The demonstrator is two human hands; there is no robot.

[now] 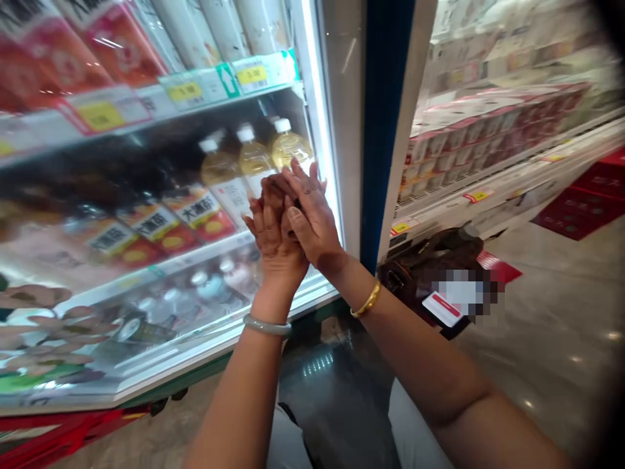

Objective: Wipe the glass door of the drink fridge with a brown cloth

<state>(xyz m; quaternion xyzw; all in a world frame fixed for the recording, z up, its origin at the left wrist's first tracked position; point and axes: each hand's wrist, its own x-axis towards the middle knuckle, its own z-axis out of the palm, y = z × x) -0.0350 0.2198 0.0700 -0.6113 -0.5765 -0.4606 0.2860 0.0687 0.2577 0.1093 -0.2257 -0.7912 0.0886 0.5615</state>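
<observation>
My left hand [276,234] is raised in front of the refrigerated shelves, its fingers spread and slightly bent. Across its palm and fingers lies my right hand [316,225], fingers stretched out, so the two touch. Nothing held shows between them, though the overlap hides part of the left palm. A pale bangle [266,326] circles my left wrist, and a gold bracelet [367,301] my right. Just beyond the fingers stand yellow drink bottles with white caps [288,146] in the lit cooler.
Orange-labelled cartons [170,228] fill the middle cooler shelf, with clear bottles [209,286] below. Price tags line the shelf edge [185,91]. A blue post [385,130] separates another stocked shelf at right. Near it are a dark bag [403,273] and a lit phone [444,307].
</observation>
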